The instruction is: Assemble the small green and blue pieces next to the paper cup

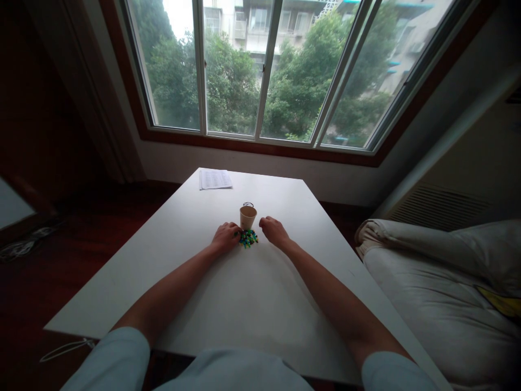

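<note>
two bare hands sit on either side of a heap of small coloured beads (248, 238). the fingers of the left hand (226, 237) bend down at the heap's left edge, narrow and close together; a dark green spot shows at their tips, but i cannot tell whether they hold a bead. the fingers of the right hand (274, 232) are curled in, just up and to the right of the heap and apart from it; whether anything is pinched there is too small to tell.

the heap lies loose between the hands, in green, blue, yellow and black. right behind it stands a brown paper cup (248, 217), upright, its mouth facing up, nearer the heap than the far end of the white desk (260, 309). just beyond the cup is a thin dark loop (248, 204). farther off, at the desk's far left corner, lie printed paper sheets (215, 179).

both forearms rise from pale short sleeves (116, 355) at the near edge. a thin white cord (65, 350) loops by the near left corner. to the right is a pale padded sofa (431, 260), with a vent grille (442, 206) behind it. to the left, a white cable (24, 248) lies on the reddish floor (109, 217) near a curtain (97, 98). beyond the desk, a sliding window (265, 65) shows green trees (303, 81) and a building (260, 21).
</note>
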`<state>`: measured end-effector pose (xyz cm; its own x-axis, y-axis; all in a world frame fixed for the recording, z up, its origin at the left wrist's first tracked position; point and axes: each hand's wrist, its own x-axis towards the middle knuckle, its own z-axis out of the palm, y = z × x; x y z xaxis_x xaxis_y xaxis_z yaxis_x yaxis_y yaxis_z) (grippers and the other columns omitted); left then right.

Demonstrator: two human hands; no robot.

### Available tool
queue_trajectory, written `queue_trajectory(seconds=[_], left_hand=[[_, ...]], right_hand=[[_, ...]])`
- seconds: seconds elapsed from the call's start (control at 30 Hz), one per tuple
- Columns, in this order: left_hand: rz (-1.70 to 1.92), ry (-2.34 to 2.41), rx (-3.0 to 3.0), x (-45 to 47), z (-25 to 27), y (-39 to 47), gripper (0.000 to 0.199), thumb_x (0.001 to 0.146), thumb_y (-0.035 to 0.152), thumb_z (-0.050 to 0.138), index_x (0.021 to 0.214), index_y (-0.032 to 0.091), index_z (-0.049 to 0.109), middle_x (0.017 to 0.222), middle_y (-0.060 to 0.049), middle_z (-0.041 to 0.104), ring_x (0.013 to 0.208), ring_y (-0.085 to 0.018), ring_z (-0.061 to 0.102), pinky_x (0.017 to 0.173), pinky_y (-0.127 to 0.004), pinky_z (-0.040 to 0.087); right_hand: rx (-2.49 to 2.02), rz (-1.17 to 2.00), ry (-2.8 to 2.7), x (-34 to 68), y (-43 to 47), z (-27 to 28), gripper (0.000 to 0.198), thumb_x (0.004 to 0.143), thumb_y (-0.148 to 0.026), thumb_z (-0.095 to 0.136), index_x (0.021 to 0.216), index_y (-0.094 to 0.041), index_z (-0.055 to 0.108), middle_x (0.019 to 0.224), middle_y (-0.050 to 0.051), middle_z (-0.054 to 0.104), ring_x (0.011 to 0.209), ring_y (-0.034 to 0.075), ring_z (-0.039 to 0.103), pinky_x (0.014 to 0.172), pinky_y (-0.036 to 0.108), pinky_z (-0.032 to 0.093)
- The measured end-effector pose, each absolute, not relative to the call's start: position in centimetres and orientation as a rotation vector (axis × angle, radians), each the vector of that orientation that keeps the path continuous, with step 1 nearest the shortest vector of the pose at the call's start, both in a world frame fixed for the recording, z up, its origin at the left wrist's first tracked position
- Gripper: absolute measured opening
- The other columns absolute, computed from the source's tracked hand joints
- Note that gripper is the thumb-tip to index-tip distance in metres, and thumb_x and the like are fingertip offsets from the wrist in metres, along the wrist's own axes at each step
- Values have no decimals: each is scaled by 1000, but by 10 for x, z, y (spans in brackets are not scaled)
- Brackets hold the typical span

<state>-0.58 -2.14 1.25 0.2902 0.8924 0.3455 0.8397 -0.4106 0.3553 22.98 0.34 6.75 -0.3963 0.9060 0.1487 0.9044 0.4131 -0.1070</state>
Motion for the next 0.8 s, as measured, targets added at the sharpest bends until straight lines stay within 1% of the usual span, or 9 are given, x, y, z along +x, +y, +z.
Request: queue_trajectory(seconds=[0.17,0.43,0.53,0.7,0.8], left_hand=[[758,1643,2439,-6,14,-22,30,90,31,55,111,30,76,115,-3,70,102,-22,60,95,-35,46],[740,1653,2429,-5,16,-23,31,90,31,54,113,30,76,116,-4,71,102,-22,60,94,-36,47],[760,1644,2438,-6,14,-22,31,90,31,54,113,30,75,116,-4,70,102,-22,60,94,-36,47],[764,1628,2430,-7,13,-21,30,90,30,55,112,30,76,116,-4,70,103,-23,60,95,-36,47],[765,1629,2429,-7,13,-21,30,90,30,55,112,30,76,116,-4,70,103,-23,60,95,-36,47]], right_hand=[[-1494,113,-2232,229,21,79,24,93,-15,47,101,-19,69,98,6,68,87,16,59,80,25,42],[-1295,451,-1863,211,45,85,18,82,-24,55,92,-21,69,85,0,70,78,15,61,75,26,48],[-1237,608,-1733,207,56,85,18,77,-26,58,91,-20,69,83,0,69,76,15,61,72,27,51],[-1083,980,-1533,205,73,83,22,71,-28,65,90,-17,66,78,0,66,70,13,60,69,28,55],[-1082,1101,-1462,207,79,83,23,69,-26,71,90,-17,64,77,0,65,69,12,60,69,28,55]])
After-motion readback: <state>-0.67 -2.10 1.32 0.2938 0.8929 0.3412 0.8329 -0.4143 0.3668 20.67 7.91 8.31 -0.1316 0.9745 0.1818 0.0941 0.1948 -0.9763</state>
